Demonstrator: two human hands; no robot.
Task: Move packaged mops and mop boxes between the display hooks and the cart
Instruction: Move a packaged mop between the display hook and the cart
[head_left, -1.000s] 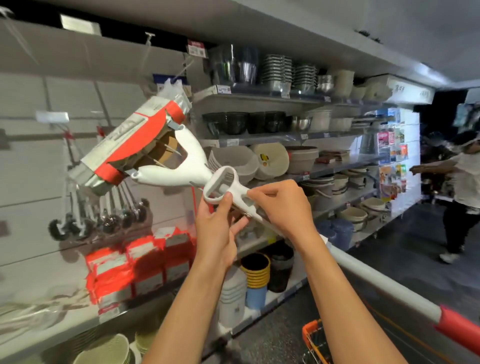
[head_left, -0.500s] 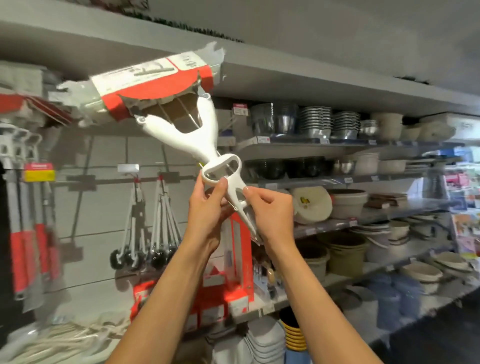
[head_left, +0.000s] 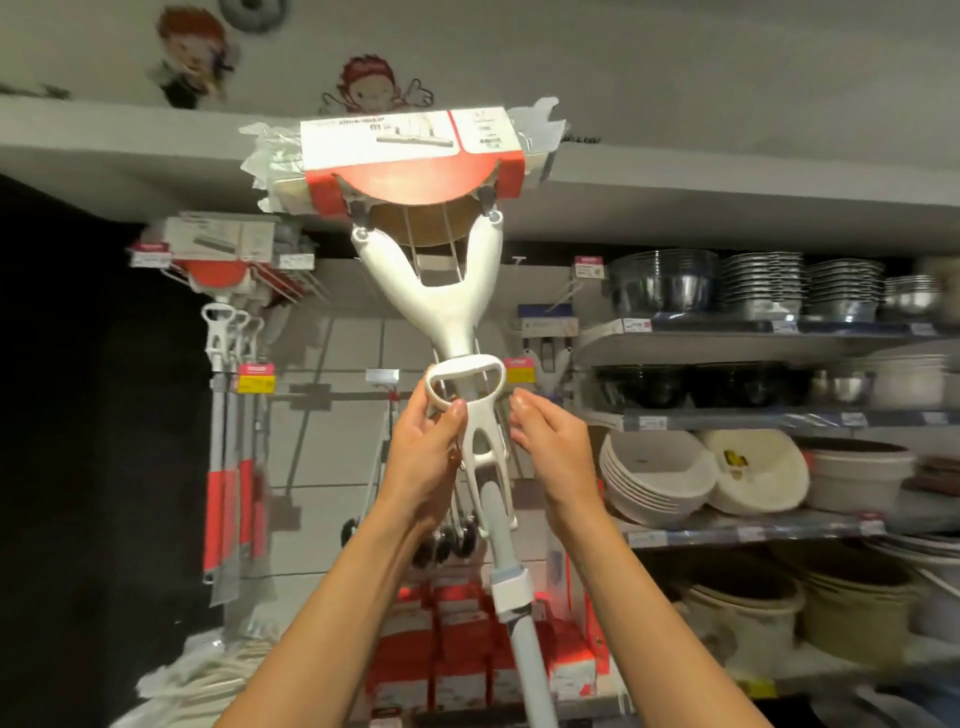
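A packaged mop (head_left: 415, 171) is held upright, its wrapped head up against the front edge of the top shelf (head_left: 727, 208), its pole running down between both arms. The left hand (head_left: 423, 457) grips the white lever handle (head_left: 465, 387) on the pole, fingers (head_left: 457, 413) curled round its loop. The right hand (head_left: 553, 449) sits just beside the lever with fingers loosely bent; whether they touch it cannot be told. More mops (head_left: 228, 374) hang on hooks to the left, and bowls (head_left: 660, 467) fill the shelves on the right.
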